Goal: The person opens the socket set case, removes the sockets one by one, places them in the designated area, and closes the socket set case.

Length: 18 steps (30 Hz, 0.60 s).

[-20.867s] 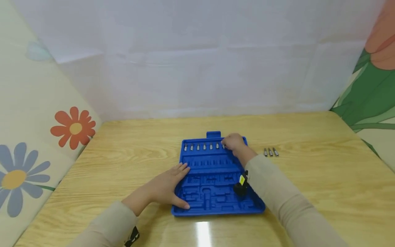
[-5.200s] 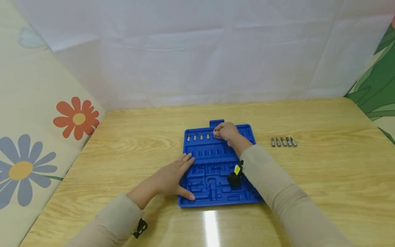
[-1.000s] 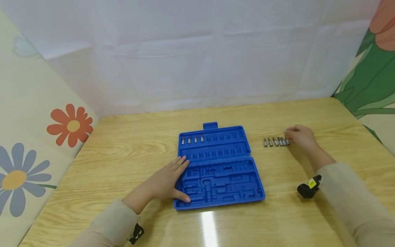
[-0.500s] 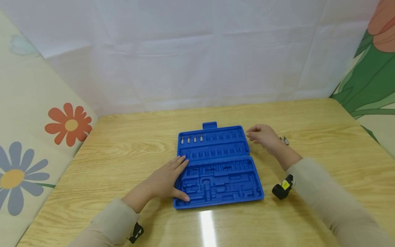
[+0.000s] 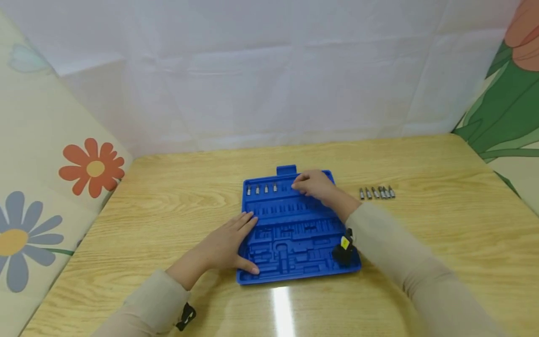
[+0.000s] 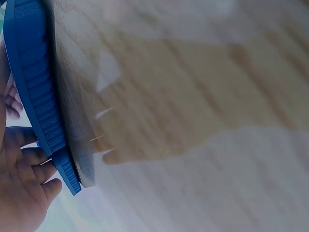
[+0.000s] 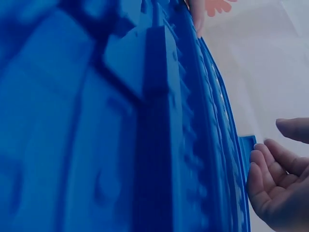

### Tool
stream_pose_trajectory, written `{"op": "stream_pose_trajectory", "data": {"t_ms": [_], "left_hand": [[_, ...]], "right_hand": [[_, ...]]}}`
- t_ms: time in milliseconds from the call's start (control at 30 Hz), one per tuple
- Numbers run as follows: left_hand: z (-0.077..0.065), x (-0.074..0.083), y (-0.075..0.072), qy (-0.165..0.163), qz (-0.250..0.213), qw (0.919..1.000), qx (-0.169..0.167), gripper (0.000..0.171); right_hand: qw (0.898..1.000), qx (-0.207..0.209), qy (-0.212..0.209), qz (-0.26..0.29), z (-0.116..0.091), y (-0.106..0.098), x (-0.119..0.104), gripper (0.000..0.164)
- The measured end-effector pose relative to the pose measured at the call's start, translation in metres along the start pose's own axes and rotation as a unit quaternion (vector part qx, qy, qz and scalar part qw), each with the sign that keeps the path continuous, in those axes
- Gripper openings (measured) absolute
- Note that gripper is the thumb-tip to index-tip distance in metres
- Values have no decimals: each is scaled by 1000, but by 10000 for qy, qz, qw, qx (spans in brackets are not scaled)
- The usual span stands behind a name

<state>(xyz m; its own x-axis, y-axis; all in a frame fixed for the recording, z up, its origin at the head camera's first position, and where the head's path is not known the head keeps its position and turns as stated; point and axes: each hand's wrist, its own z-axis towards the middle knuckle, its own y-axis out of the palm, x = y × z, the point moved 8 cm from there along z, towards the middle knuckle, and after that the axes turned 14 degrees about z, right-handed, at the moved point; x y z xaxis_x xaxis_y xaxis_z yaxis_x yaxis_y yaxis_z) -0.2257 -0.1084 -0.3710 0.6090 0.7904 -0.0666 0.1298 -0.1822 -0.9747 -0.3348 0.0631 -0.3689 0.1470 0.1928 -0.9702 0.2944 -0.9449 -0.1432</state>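
An open blue plastic tool case (image 5: 290, 278) lies on the table, its top row holding several small screwdriver bits (image 5: 266, 188) at the left end. My left hand (image 5: 225, 243) rests spread on the case's left edge, thumb at the front corner. Over the top row, just right of those bits, is my right hand (image 5: 316, 185). In the right wrist view the right hand (image 7: 280, 179) has thumb and forefinger apart, other fingers loosely curled, with nothing between them. A loose row of metal bits (image 5: 376, 193) lies on the table to the right of the case.
The wooden table (image 5: 177, 196) ends at a white cloth backdrop (image 5: 236, 93). A blue latch tab (image 5: 287, 169) sticks out from the case's far edge. Flower-patterned panels (image 5: 95, 168) flank the table. Each wrist wears a small black camera (image 5: 343, 252).
Over the longer span, bits have gone from the case's top row to the table row. In the last second my right hand has moved left from the loose bits to the case; the left stays put.
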Motion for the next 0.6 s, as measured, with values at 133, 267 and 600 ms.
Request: {"op": "stream_pose_trajectory", "data": {"t_ms": [133, 267, 600], "left_hand": [[0, 0, -1, 30, -21, 10000, 24, 112], [-1, 1, -1, 19, -65, 10000, 8, 111], [-2, 2, -3, -52, 85, 9999, -89, 113]], "right_hand": [[9994, -102, -114, -307, 13, 15, -4, 27], [9976, -81, -126, -671, 24, 25, -7, 29], [9831, -31, -24, -1828, 45, 36, -7, 24]]}}
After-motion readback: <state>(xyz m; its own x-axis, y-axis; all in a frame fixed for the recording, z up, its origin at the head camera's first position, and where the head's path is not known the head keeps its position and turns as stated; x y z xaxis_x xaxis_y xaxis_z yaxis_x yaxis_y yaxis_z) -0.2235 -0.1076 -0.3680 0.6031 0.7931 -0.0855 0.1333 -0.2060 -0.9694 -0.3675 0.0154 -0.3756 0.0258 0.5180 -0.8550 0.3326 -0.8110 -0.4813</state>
